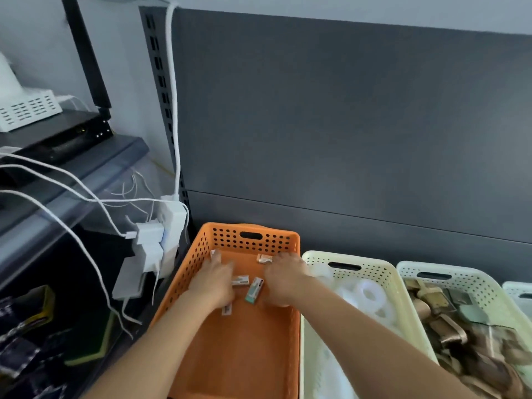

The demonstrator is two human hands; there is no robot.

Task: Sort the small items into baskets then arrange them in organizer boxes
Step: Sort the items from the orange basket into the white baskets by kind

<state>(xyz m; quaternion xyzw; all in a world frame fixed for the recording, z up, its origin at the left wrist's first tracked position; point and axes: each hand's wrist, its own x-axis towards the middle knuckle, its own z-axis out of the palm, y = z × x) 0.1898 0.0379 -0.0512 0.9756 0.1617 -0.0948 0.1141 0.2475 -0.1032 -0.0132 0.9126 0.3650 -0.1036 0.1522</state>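
Two hands work inside the orange basket (293, 286), left hand (214, 283) and right hand (283, 280); both are blurred, so we cannot tell how the fingers lie. We judge the step as gathering small boxes. Between the hands lies the teal-ended box (254, 290), flat on the floor, its long axis running near to far and its teal end nearest us. Picking it up next would call for a pinch across its narrow sides.

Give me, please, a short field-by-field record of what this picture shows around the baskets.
orange basket: leftmost, holds a few small boxes
left hand: inside the orange basket among the boxes; grip blurred
right hand: inside the orange basket by its right wall; grip blurred
cream basket: right of the orange one, holds white rings
third basket: farther right, holds brownish items
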